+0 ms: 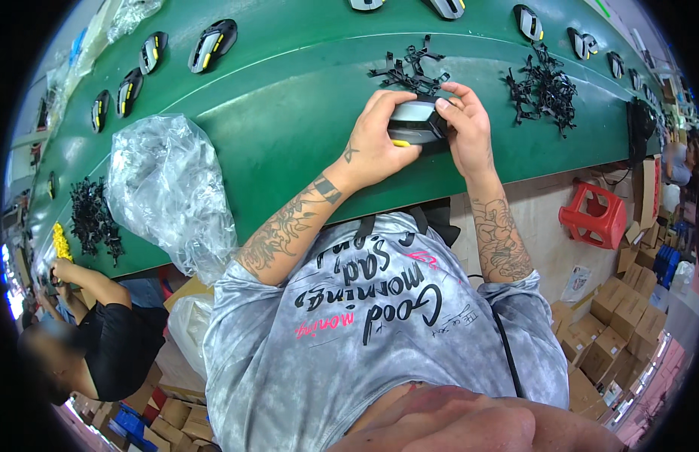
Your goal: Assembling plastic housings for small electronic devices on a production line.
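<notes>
In front of my chest, over the near side of the green workbench [274,143], I hold a grey and black computer mouse [414,113] with a yellow side strip. My left hand [376,142] wraps its left side, fingers along the far edge and thumb on the near edge. My right hand [467,129] grips the right end, its thumb pressed on the black part and a finger raised. Just beyond my hands lies a small heap of black plastic parts [406,69]. A bigger heap of similar black parts [545,92] is to the right.
Several like mice [214,47] stand along the bench's far strip. A clear plastic bag [168,188] sits at left, near more black parts [93,218]. A co-worker in a black top [123,346] is at lower left. A red stool [593,215] and cardboard boxes [617,316] stand on the right.
</notes>
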### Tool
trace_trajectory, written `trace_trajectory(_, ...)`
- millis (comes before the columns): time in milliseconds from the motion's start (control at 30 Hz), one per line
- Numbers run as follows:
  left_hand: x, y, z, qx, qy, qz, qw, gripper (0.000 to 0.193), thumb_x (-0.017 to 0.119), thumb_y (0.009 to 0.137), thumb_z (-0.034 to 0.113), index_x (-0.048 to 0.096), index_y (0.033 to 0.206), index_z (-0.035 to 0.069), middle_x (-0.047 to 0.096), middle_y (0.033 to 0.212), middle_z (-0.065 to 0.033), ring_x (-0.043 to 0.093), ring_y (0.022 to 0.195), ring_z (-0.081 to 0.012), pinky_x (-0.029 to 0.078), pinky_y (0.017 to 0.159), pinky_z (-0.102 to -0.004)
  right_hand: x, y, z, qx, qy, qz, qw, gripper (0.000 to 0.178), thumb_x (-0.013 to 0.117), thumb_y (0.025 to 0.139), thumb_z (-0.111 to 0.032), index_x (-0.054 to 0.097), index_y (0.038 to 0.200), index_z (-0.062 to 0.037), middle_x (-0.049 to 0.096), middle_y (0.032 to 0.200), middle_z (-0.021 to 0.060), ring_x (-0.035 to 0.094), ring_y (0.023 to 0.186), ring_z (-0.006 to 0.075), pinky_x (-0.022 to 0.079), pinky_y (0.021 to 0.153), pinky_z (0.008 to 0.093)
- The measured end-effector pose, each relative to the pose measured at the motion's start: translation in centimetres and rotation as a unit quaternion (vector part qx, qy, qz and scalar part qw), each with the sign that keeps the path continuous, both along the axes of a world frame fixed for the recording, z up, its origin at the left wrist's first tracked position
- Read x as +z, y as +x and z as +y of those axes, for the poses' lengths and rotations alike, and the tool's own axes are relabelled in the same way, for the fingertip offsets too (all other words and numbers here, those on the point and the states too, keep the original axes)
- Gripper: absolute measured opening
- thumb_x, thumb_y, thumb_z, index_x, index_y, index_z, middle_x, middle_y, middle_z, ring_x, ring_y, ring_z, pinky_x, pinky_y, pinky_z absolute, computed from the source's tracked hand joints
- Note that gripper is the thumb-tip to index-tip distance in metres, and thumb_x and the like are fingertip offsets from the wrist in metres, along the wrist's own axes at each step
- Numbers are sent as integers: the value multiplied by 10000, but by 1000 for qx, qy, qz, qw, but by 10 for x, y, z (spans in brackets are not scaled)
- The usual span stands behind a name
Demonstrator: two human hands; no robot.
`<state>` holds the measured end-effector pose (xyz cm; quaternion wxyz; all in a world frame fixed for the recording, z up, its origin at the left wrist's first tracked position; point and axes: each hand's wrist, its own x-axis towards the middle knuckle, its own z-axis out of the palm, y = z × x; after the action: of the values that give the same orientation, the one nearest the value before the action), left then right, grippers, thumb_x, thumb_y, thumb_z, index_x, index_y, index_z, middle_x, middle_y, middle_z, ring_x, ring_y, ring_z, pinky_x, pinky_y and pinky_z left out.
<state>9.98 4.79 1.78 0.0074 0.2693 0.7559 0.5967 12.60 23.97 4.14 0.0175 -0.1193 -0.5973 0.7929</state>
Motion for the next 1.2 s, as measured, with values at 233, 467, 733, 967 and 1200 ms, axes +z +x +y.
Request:
trace_trajectory(233,50,-68,-58,267,-207,140,931,617,793,800,371,581,1203,-45,659,1097,-239,654,994,-408,538,890,-453,-26,16,80,-156,263,95,948,266,684,971,-76,559,1196,-10,625,898,19,594,818,75,493,757,235)
trace_trajectory(467,55,-185,-52,329,-532,86,776,853,609,905,671,555,1343,-59,620,1304,-298,575,1249,-466,446,1048,-566,-26,12,67,-97,579,85,805,115,725,860,-106,663,942,-55,546,700,41,531,573,152,447,561,312)
trace_trajectory(733,12,-210,35,373,-364,36,853,737,713,841,518,611,1272,-71,631,1256,-287,553,1237,-438,481,1024,-514,-22,14,66,-97,490,106,860,124,735,838,-110,692,928,-37,542,703,33,503,574,129,436,554,293)
trace_trajectory(967,30,-184,-41,-24,103,-243,964,594,728,907,313,564,1361,-32,647,1256,-170,631,1185,-318,545,951,-490,-25,18,74,-95,457,139,873,165,781,805,-94,729,953,-41,570,755,28,514,635,119,450,599,269)
trace_trajectory(1200,12,-35,-29,-273,143,-355,883,931,827,626,-110,504,1490,19,576,1401,-109,569,1276,-219,598,929,-402,6,15,54,61,472,138,869,425,786,785,-97,721,1205,-108,650,1080,80,609,907,186,509,767,294)
